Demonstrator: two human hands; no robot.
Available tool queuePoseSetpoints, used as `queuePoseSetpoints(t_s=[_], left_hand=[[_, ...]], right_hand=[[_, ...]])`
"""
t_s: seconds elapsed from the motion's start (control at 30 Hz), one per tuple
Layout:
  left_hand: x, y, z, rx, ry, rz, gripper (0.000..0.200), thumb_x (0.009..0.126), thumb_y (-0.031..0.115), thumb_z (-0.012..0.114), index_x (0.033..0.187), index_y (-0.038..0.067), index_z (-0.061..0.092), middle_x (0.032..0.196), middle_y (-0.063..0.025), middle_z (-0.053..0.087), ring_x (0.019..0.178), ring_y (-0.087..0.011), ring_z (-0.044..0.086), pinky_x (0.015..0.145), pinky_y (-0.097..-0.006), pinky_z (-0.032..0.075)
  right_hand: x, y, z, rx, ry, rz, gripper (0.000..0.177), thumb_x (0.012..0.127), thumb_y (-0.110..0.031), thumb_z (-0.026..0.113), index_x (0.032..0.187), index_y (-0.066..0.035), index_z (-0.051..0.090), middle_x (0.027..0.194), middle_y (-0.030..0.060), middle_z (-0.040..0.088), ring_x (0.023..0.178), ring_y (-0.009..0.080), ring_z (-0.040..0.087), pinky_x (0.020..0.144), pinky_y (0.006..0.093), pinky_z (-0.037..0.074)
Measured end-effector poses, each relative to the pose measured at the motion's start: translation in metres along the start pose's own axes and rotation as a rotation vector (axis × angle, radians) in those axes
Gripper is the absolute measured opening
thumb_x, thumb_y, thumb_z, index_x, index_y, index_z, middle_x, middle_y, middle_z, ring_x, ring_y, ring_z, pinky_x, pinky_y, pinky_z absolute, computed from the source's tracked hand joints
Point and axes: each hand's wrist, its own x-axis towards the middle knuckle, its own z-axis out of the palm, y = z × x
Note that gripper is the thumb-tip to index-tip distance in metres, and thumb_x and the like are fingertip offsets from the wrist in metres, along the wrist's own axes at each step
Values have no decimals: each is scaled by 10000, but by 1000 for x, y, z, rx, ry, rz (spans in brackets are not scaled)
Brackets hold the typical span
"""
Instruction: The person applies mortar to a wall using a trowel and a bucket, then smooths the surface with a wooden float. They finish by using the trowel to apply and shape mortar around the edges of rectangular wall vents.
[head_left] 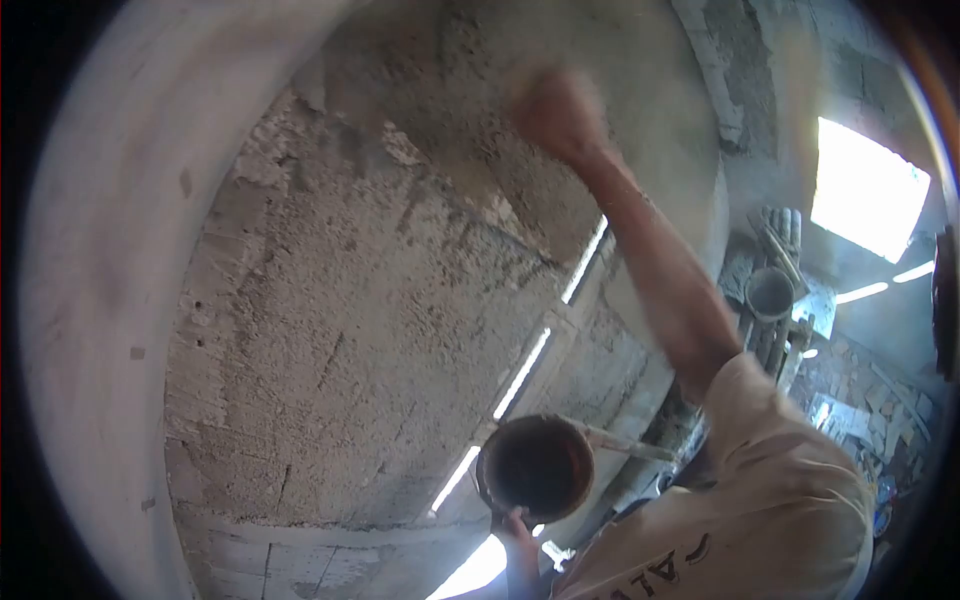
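My left hand grips the near rim of a round, dark bucket, thumb over the edge. The bucket is tilted so that its mouth faces me, and its inside is in deep shadow. My right arm reaches up and forward to a rough, mortar-covered wall. At its end my right hand is blurred by motion and closed like a fist, close to a smoother grey patch of the wall. Whatever is in those fingers, I cannot tell.
Bright slits run diagonally between the wall and the boards or beams below it. On the right, another bucket stands among poles. Rubble lies farther down, near a bright opening. A pale curved edge fills the left side.
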Motion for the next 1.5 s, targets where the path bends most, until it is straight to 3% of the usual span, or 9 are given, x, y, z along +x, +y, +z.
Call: queuePoseSetpoints(t_s=[0.07,0.3,0.63,0.73,0.9,0.93,1.1,1.33,1.5], left_hand=[[9,-11,0,371,-3,432,295,830,9,647,1123,3,609,1012,-178,699,912,-274,700,811,-402,560],[30,97,74,-466,-11,-635,360,746,13,683,1103,55,663,1039,-97,679,861,-231,685,747,-345,580],[44,142,190,-541,-373,71,153,750,17,674,903,22,658,755,41,546,667,-84,469,612,-285,404],[50,144,196,-411,-365,173,117,741,7,670,852,22,634,697,52,480,635,-91,417,589,-297,365],[38,211,193,-373,-329,34,142,730,-22,661,783,64,561,738,52,488,664,-102,439,612,-292,388],[45,207,192,-416,-323,-6,149,728,-24,664,796,71,572,771,48,514,686,-100,455,620,-289,399],[67,194,212,-694,-406,-453,306,744,-3,686,1036,89,669,975,10,641,827,-121,601,712,-284,492],[89,210,252,-737,-327,-628,439,760,-15,642,1172,135,645,978,-13,660,780,-160,645,690,-312,543],[103,231,259,-618,-217,-633,408,744,-13,632,1123,137,658,927,-24,653,723,-146,624,590,-296,493]], right_hand=[[-79,-11,26,-145,-446,-349,260,998,-279,540,1092,-68,661,776,141,659,713,261,698,577,434,574],[-346,169,120,-2,-1261,-699,239,934,-194,550,975,-53,738,921,164,750,887,346,744,857,520,580],[-366,192,48,-356,-1244,168,254,854,-216,697,1079,-122,767,1001,112,775,976,336,749,906,463,571],[-410,308,96,-314,-1415,-535,354,784,-206,756,1130,-131,741,943,86,761,859,328,741,789,454,573],[-457,315,57,557,-897,-36,285,884,-216,737,1150,-113,725,909,30,693,745,220,686,597,349,539],[-433,277,23,815,-1025,552,266,922,-218,720,1158,-95,721,914,27,682,756,194,681,587,322,533],[-405,236,7,1383,-871,1061,206,1037,-122,613,1174,3,702,873,77,643,664,127,634,561,264,540],[-248,240,-1,1962,-647,1045,316,1007,-171,642,1262,14,646,811,28,626,565,103,603,437,241,498],[-64,285,-62,1598,-167,528,343,980,-211,682,1246,4,662,852,42,672,568,103,625,470,243,527]])
